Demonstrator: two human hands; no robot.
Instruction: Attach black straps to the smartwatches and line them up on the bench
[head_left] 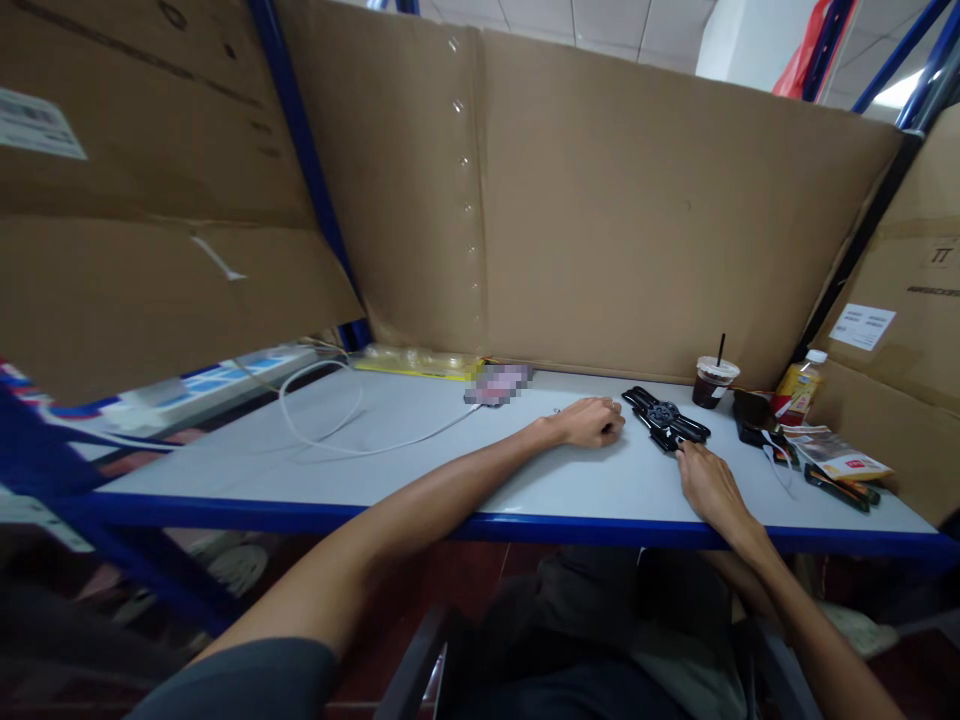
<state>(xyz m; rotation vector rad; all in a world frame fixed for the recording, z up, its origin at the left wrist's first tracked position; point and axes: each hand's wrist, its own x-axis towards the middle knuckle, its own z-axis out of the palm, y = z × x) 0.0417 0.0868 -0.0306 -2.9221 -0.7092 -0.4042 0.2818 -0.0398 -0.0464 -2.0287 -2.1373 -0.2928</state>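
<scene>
A glossy black device (664,414) with a round, patterned centre and long arms spreading from it lies flat on the table. At its near edge, the fingertips of my right hand (709,482) are closed on one of the arms. To the left of the device, and apart from it, my left hand (589,422) rests on the tabletop with its fingers curled in. What the left hand holds, if anything, is hidden inside the fingers. A tiny object just behind the left wrist is too small to name.
The white table (405,480) has a blue front edge and cardboard walls (600,220). A blurred-out phone-like object (501,384) joins a white cable (390,448). Right of the device stand a dark drink cup (710,388), a bottle (799,388) and a snack packet (836,452). A power strip (217,388) lies left.
</scene>
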